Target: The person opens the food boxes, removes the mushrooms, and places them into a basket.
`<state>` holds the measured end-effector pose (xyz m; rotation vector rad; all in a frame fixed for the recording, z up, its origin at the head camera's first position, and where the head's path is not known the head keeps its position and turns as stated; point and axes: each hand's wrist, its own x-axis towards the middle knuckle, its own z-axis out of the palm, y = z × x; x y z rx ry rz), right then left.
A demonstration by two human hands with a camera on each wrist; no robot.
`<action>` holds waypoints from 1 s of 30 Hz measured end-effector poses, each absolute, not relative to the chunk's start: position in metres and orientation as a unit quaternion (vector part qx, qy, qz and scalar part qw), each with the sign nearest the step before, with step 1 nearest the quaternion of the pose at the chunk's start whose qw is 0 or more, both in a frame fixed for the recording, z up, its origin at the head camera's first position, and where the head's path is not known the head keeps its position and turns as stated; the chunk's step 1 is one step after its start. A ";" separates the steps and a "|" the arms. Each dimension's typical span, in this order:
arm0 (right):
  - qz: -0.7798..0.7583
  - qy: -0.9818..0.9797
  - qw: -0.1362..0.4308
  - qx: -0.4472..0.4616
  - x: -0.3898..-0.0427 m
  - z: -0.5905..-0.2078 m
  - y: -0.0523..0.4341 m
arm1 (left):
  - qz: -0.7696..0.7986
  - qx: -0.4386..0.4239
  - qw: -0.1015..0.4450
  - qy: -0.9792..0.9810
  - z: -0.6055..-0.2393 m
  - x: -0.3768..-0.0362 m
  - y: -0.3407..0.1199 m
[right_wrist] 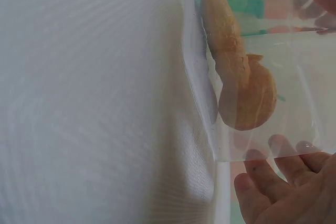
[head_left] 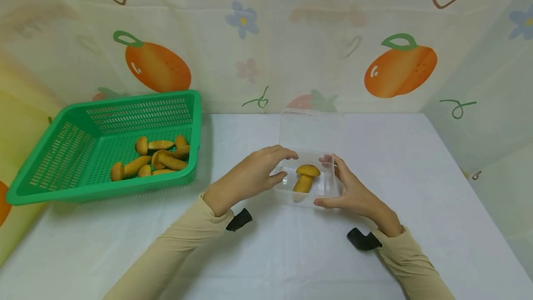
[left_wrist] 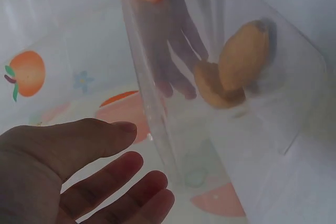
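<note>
A clear plastic box stands on the white tabletop with its see-through lid flipped back behind it. Inside lies one brown mushroom, its cap toward the back; its stem and cap also show through the wall in the right wrist view. My right hand grips the box's right end, thumb at the front corner and fingers at the back corner. At the left end is my left hand, thumb and fingers spread and holding nothing; the left wrist view shows its fingertips just short of the plastic.
A green slotted basket sits at the left with several mushrooms in it. Behind the table hangs a printed curtain with fruit and hearts. Black wrist pieces stick out at both sleeves.
</note>
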<state>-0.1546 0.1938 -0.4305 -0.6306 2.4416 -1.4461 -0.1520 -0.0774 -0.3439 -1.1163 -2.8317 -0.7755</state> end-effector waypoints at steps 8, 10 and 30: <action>-0.491 0.835 0.112 -0.223 -0.156 -0.431 0.193 | -0.260 -0.375 -0.011 -0.890 -0.350 -0.159 -0.063; -0.491 0.835 0.113 -0.222 -0.156 -0.431 0.194 | -0.266 -0.375 -0.027 -0.888 -0.351 -0.161 -0.059; -0.485 0.838 0.135 -0.211 -0.155 -0.430 0.195 | -0.190 -0.351 -0.129 -0.908 -0.367 -0.182 -0.025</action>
